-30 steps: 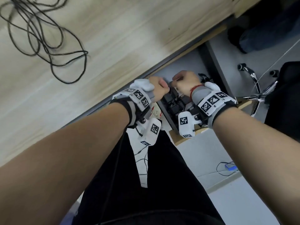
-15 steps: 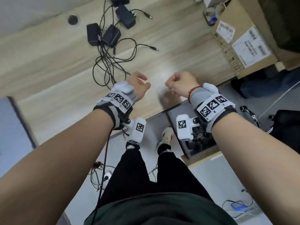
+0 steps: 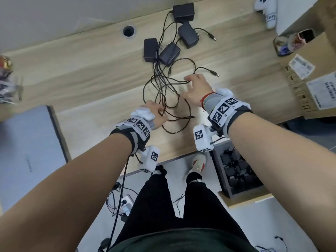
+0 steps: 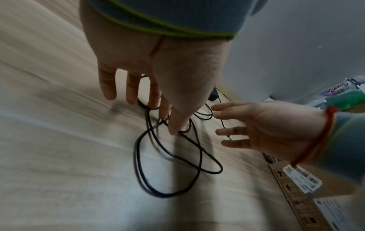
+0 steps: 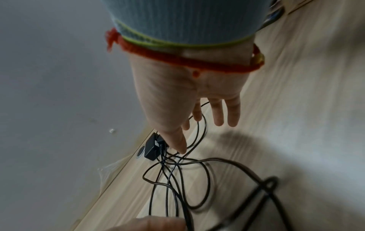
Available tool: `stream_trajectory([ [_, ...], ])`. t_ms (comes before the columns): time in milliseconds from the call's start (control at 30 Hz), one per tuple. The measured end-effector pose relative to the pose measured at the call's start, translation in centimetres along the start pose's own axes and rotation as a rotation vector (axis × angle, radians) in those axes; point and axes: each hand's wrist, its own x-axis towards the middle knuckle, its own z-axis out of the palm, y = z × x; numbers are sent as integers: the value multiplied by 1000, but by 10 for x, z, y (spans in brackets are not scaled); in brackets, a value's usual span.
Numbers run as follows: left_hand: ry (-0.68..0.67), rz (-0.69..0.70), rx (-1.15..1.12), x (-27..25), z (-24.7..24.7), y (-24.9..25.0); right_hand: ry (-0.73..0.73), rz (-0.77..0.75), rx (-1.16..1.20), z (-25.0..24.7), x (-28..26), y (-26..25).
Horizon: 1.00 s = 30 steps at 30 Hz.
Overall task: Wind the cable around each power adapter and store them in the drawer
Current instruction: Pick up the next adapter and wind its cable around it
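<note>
While the four adapters (image 3: 168,52) lay beyond the tangled cables (image 3: 169,99), the left hand (image 3: 154,115) pinched one limp, light strand and the right hand (image 3: 197,89) hovered spread, so the rigid adapter body looked the surest hold.

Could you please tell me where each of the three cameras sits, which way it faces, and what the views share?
Head: worn on the head, faces down at the desk, adapters and open drawer; shows both forearms and legs.
Left wrist: looks along the left hand at the tangled cables; the right hand also shows.
Right wrist: looks along the right hand towards the adapters.
All three share the cables.
</note>
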Motion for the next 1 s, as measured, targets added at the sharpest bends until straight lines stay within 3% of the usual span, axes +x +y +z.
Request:
stream_trajectory([
  [200, -58, -40, -114, 15, -20, -21, 80, -55, -152, -5, 58, -42],
  [367, -98, -120, -122, 29, -31, -50, 110, -13, -228, -2, 99, -65],
  [667, -233, -133, -85, 35, -51, -69, 105, 10, -272, 16, 111, -62],
  [767, -154, -141, -162, 36, -56, -66, 72, 23, -288, 20, 102, -56],
  [1000, 240, -88, -435, 31, -84, -37, 14, -49, -97, -13, 55, -43],
])
